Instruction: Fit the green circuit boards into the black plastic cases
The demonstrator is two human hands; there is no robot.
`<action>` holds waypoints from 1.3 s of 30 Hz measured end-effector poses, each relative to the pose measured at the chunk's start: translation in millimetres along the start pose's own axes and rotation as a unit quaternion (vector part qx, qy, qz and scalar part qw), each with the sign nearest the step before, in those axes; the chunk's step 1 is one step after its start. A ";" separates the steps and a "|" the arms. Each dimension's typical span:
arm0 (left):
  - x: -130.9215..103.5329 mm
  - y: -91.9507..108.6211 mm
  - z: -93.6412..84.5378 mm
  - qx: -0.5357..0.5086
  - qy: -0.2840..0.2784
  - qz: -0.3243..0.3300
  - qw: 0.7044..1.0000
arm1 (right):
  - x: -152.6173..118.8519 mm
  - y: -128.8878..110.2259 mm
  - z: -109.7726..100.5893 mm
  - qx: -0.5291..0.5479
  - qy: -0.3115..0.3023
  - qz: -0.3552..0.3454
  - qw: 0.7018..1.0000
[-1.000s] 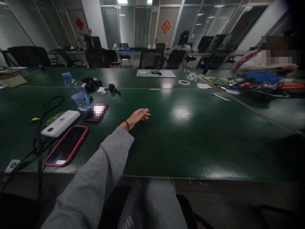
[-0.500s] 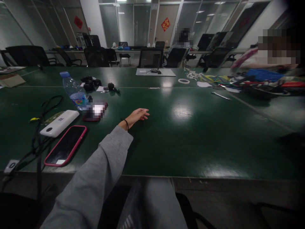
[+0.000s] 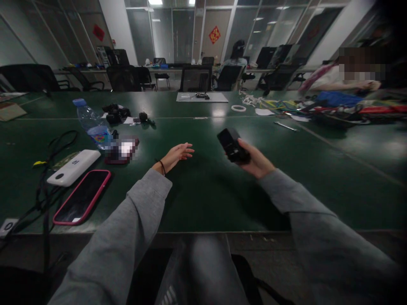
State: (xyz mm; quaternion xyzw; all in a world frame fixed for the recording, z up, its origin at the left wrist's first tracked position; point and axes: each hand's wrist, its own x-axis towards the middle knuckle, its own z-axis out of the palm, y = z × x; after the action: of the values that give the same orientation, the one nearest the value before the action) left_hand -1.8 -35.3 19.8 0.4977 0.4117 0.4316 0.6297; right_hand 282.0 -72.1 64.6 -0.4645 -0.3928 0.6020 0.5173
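Note:
My right hand point(image 3: 257, 161) is closed around a black boxy device point(image 3: 233, 145), which it holds tilted above the table. The side facing me looks dark and glossy, with small light markings too blurred to read. Across from it, my left hand point(image 3: 178, 156) is at the table with its fingers loosely apart and holds nothing. A dark band circles the left wrist. Left of that hand are a phone with a pink case point(image 3: 83, 197) and a dark red phone point(image 3: 122, 151) whose screen is blurred out.
On the green table point(image 3: 203, 203) are a tilted plastic bottle point(image 3: 92, 125), a white power bank point(image 3: 74, 167), black cables point(image 3: 44, 186), a white tape ring point(image 3: 238, 108) and a wrench point(image 3: 286, 126). A person point(image 3: 346, 76) sits at the far right by a heap of coloured wires point(image 3: 286, 105).
My right hand has come into view from the right with the black device in it. My left hand keeps its place and pose. The view has shifted slightly.

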 end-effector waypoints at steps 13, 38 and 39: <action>11.7 -14.1 -9.5 0.020 -0.054 0.015 0.998 | 22.4 64.1 109.1 0.299 -0.102 0.180 0.932; 12.9 -3.3 -30.6 0.228 -0.015 0.044 0.973 | 39.1 66.3 87.3 -0.056 -0.167 -0.044 0.983; 12.5 -3.0 -30.6 0.229 -0.016 0.043 0.972 | 39.2 67.0 86.9 -0.053 -0.169 -0.043 0.983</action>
State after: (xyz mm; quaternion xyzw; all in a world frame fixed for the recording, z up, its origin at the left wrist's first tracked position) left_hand -26.8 -15.5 10.7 0.6526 0.4682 0.3445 0.4860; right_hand 179.5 -43.2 17.3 -0.3653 -0.5256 0.6276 0.4433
